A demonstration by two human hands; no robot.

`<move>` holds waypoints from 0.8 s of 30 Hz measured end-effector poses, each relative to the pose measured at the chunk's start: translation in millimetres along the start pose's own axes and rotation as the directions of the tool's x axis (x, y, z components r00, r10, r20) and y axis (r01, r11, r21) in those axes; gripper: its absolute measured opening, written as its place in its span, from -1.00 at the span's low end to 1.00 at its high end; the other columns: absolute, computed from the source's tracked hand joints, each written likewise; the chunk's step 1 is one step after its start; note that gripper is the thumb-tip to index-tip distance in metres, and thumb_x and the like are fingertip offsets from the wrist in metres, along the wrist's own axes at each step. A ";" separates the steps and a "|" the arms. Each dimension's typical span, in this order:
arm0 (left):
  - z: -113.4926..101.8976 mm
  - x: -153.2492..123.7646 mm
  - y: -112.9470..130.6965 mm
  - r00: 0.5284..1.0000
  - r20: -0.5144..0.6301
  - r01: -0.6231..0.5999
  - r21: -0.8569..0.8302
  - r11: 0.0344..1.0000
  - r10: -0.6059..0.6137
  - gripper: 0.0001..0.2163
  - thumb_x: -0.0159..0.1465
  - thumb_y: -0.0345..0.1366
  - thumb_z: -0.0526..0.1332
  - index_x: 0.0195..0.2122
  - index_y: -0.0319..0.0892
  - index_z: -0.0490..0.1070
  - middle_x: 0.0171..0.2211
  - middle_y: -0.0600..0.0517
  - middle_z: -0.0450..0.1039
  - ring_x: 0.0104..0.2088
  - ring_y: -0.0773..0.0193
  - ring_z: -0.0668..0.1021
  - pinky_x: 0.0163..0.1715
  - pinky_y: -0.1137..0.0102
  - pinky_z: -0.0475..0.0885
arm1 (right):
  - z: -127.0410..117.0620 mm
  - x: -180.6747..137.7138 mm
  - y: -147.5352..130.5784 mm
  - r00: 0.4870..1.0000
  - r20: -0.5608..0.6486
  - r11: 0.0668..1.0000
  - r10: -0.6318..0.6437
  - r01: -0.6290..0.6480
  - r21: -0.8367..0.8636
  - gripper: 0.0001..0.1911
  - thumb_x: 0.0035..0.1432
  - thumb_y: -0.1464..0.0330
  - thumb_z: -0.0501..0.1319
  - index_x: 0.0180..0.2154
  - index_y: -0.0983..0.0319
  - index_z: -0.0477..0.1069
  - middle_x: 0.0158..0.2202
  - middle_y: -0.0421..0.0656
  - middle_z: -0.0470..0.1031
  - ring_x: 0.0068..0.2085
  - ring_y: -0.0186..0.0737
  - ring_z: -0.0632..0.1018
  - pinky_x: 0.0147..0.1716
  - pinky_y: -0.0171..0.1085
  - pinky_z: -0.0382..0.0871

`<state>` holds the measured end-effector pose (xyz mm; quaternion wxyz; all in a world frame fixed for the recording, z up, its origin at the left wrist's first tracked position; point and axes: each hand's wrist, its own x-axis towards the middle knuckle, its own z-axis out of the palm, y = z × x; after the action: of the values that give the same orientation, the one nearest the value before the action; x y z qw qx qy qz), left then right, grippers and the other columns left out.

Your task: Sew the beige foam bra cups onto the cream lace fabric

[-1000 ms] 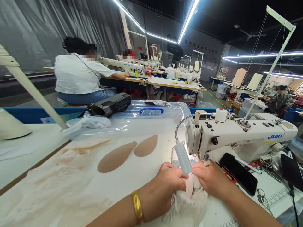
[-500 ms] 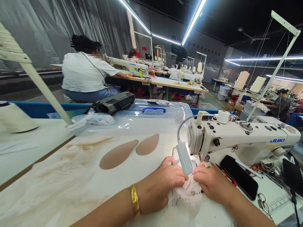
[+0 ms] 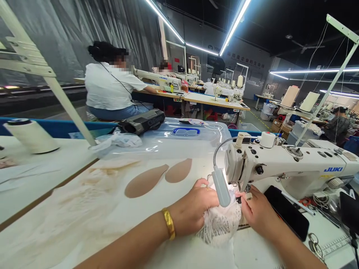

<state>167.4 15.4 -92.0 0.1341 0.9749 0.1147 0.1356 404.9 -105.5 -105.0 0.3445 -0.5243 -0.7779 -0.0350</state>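
A piece of white lace fabric [image 3: 221, 224] lies at the needle end of a white sewing machine [image 3: 283, 158]. On its left side, my left hand [image 3: 193, 207] is closed on the lace, thumb and fingers bent. My right hand [image 3: 258, 207] pinches the fabric's right edge close to the presser foot, its fingertips partly behind the machine's small parts. A grey lamp [image 3: 221, 186] on a bendy neck hangs over the work and hides the needle area. Two brown teardrop-shaped pads [image 3: 146, 182] lie flat on the table to the left.
Right of my right hand lie a black phone [image 3: 288, 213], scissors and a ruler. Sheer white fabric [image 3: 70, 213] covers the table's left part. A clear plastic box lid [image 3: 157, 144] stands behind, with a thread cone [image 3: 33, 136] at far left. A co-worker [image 3: 112, 86] sits beyond.
My right hand has shifted right and up, away from my left hand. More of the lace now shows, spread below the lamp. The whole view has swung slightly left.
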 end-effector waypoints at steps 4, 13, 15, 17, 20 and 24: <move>2.4 -1.5 -2.4 0.998 0.048 0.032 -0.039 0.999 -0.030 -0.71 -0.08 -0.54 0.19 -0.35 -0.05 0.42 -0.35 0.14 0.55 -0.27 0.15 0.55 0.17 0.12 0.16 | 1.6 -3.6 1.8 1.000 -0.008 1.000 -0.019 0.019 -0.010 -0.72 0.26 0.63 0.04 -0.19 0.15 0.34 -0.29 -0.11 0.49 -0.18 -0.03 0.53 -0.24 -0.16 0.42; -19.0 -16.6 31.2 0.979 0.050 0.194 0.092 0.977 -0.199 -0.78 0.18 -0.41 0.25 -0.16 -0.02 0.50 -0.14 0.00 0.52 -0.09 0.00 0.53 0.20 -0.13 0.09 | -5.0 -7.5 -20.2 0.978 0.112 0.983 -0.178 0.173 0.053 -0.78 0.44 0.29 0.23 0.08 0.12 0.37 -0.10 -0.10 0.60 -0.08 -0.05 0.55 -0.07 -0.09 0.36; -17.1 -16.7 42.5 0.964 0.056 0.247 0.168 0.954 -0.260 -0.90 0.24 -0.28 0.27 -0.22 -0.11 0.49 -0.15 -0.08 0.48 -0.09 -0.06 0.49 0.12 -0.08 0.21 | 0.2 -6.1 -24.1 0.969 0.163 0.983 -0.185 0.182 0.034 -0.77 0.43 0.22 0.27 0.04 0.13 0.39 -0.12 -0.12 0.59 -0.08 -0.06 0.53 -0.08 -0.13 0.35; -14.2 -16.6 50.4 0.957 0.078 0.262 0.182 0.948 -0.279 -0.86 0.30 -0.18 0.25 -0.26 -0.14 0.45 -0.15 -0.12 0.46 -0.08 -0.08 0.47 0.08 -0.05 0.26 | 6.7 -5.5 -23.2 0.967 0.184 0.981 -0.179 0.189 -0.040 -0.95 0.46 0.35 0.19 -0.10 0.15 0.42 -0.24 -0.16 0.56 -0.17 -0.11 0.50 -0.17 -0.18 0.33; -13.5 -19.7 53.3 0.956 0.112 0.258 0.111 0.960 -0.270 -0.72 0.28 -0.08 0.33 -0.09 -0.13 0.46 -0.07 -0.10 0.45 -0.05 -0.07 0.46 0.07 0.00 0.26 | 10.5 -6.2 -15.2 0.977 0.163 0.975 -0.139 0.164 -0.147 -0.76 0.42 0.53 0.07 -0.27 0.16 0.42 -0.38 -0.18 0.46 -0.30 -0.13 0.41 -0.29 -0.20 0.26; -15.2 -27.9 42.2 0.968 0.129 0.215 0.020 0.976 -0.216 -0.59 0.15 -0.17 0.45 0.01 -0.03 0.44 -0.04 -0.03 0.45 -0.05 -0.03 0.45 0.04 0.10 0.23 | -3.4 -6.6 -3.6 0.993 0.106 0.990 -0.047 0.061 -0.130 -0.78 0.42 0.51 0.11 -0.24 0.16 0.48 -0.34 -0.14 0.46 -0.23 -0.08 0.42 -0.23 -0.18 0.33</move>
<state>144.7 -27.9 -72.0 0.1523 0.9638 0.2113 0.0561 405.0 -113.8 -105.1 0.2671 -0.5260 -0.8045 -0.0691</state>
